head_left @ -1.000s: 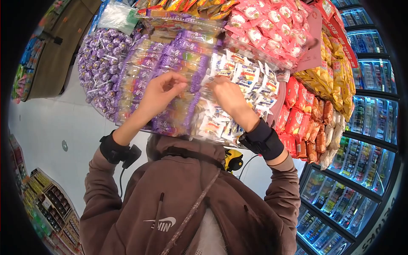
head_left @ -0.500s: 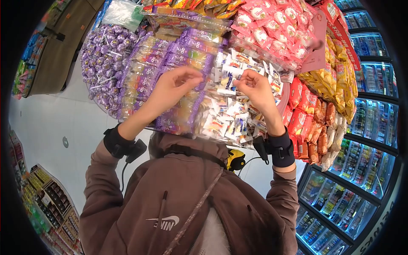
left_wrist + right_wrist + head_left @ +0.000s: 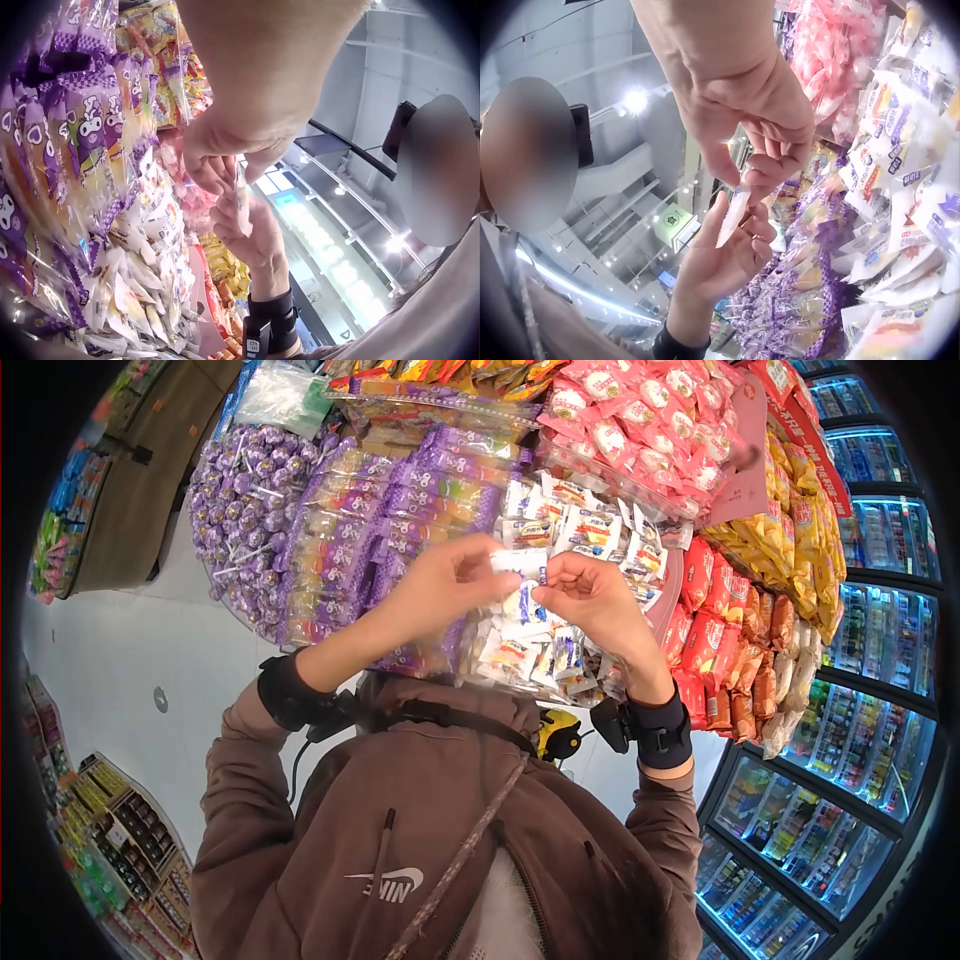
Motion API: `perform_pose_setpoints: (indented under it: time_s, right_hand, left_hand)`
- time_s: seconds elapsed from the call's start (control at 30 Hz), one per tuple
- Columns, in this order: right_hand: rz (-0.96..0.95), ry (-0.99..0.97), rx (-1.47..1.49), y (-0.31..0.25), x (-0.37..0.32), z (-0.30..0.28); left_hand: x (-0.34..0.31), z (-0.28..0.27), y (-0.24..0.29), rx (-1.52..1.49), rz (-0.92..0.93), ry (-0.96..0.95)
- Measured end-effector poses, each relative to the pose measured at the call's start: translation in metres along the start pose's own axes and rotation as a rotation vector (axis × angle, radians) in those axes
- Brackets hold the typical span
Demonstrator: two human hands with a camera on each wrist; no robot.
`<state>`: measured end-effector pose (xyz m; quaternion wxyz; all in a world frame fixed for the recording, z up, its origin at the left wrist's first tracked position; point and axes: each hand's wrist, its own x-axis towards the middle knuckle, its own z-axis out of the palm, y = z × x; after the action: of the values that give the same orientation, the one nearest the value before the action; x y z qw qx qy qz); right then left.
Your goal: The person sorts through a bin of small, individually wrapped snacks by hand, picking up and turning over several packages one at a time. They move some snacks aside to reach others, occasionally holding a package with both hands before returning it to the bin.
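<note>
A small white wrapped candy packet (image 3: 520,564) is held up between both hands, above the pile of white candy packets (image 3: 500,652). My left hand (image 3: 452,582) pinches its left end between thumb and fingers. At the other end, my right hand (image 3: 597,602) grips it with thumb and curled fingers. From the left wrist the packet (image 3: 241,199) appears nearly edge-on, fingertips from both sides on it. In the right wrist view it (image 3: 733,219) slants between the right thumb above and the left thumb below.
Purple-wrapped jelly packs (image 3: 330,560) and purple lollipops (image 3: 240,510) lie to the left. Pink packets (image 3: 650,420) fill a clear bin behind. Red packets (image 3: 705,600) and yellow bags (image 3: 800,520) are on the right, with lit drink coolers (image 3: 880,630) beyond.
My right hand has risen from the white candy pile and turned inward. My left hand has moved right to meet it, and both now hold one white packet.
</note>
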<state>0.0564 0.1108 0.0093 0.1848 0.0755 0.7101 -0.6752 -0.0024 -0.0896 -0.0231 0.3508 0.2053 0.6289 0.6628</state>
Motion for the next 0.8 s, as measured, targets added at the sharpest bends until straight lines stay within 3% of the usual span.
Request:
perform_pose_setpoints:
  time_s: [0.1, 0.17, 0.3, 0.5, 0.8]
  right_hand:
    - [-0.108, 0.060, 0.021, 0.003, -0.003, 0.008]
    - [-0.157, 0.126, -0.024, 0.001, -0.004, 0.011]
    - [-0.040, 0.153, -0.092, -0.003, -0.018, 0.011]
    - [-0.085, 0.226, -0.016, -0.012, -0.036, 0.022]
    - [-0.129, 0.218, 0.015, -0.013, -0.040, 0.025]
  left_hand:
    - [0.000, -0.003, -0.001, -0.132, -0.009, -0.023]
    - [-0.003, 0.001, 0.002, -0.261, 0.033, 0.074]
    - [-0.013, 0.003, 0.012, -0.411, -0.035, 0.113]
    - [-0.026, -0.002, 0.021, -0.413, -0.177, -0.031]
    - [-0.030, -0.002, 0.028, -0.477, -0.172, -0.050]
